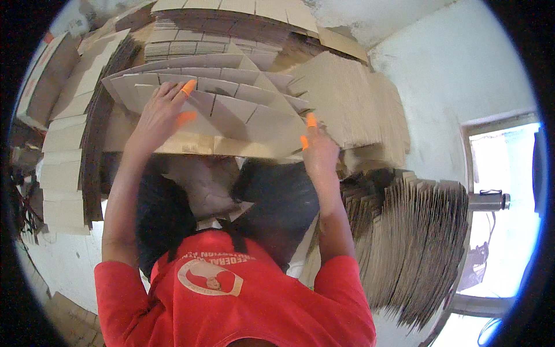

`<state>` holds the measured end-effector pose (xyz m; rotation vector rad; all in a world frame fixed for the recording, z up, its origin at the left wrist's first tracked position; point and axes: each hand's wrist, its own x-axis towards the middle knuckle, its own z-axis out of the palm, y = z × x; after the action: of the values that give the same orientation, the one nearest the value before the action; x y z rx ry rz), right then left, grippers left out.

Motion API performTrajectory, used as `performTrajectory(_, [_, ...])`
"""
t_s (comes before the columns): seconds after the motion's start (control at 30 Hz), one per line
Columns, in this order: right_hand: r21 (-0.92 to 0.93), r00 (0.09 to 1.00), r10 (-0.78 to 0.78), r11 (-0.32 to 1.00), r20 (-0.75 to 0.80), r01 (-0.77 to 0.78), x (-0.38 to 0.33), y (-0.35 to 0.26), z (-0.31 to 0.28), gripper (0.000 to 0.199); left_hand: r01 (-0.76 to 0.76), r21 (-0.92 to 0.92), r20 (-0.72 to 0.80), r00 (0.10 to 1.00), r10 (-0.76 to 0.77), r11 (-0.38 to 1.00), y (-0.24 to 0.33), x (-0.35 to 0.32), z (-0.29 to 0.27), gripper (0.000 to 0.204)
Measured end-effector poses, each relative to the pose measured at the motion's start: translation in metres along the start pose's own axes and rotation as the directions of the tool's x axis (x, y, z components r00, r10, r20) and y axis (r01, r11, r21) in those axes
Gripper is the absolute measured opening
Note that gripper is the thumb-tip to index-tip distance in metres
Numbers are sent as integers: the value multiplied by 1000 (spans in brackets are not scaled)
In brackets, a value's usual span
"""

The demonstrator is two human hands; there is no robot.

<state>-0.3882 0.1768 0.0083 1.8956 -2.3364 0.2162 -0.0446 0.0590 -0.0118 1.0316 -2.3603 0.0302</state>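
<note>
A partly assembled cardboard divider [272,118] stands on edge in front of me, its long slotted strips crossed by a slanting strip. My left hand [157,114] rests at the upper edge of the nearest strips, toward their left end. Its thumb and index finger wear orange finger covers and are spread apart. At the right end of the nearest strip is my right hand [319,151], thumb and index finger, also in orange covers, closed on the cardboard there. The lower fingers of this hand are curled out of sight.
Stacked cardboard strips [231,17] lie beyond the divider. More slotted strips [63,168] run along the left, beside a cardboard box [46,81]. Flat cardboard sheets [347,104] are piled at right, above a big fanned bundle [410,243]. A window [503,191] opens in the right wall.
</note>
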Motion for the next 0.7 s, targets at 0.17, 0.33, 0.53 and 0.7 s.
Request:
performTrajectory(0.17, [256, 991, -101, 959, -93, 122, -9, 6, 17, 52, 42, -70, 81, 996, -37, 997, -5, 10, 13, 23])
performTrajectory(0.33, [373, 999, -32, 927, -9, 33, 6, 25, 21, 33, -15, -223, 105, 994, 40, 975, 4, -3, 4, 13])
performTrajectory(0.53, [-99, 903, -3, 994, -430, -44, 41, 70, 4, 32, -15, -109, -250, 968, -12, 994, -13, 28, -1, 15])
performTrajectory(0.7, [-287, 990, 42, 955, -136, -80, 68, 84, 22, 32, 6, 96, -58, 998, -1, 995, -51, 40, 12, 15])
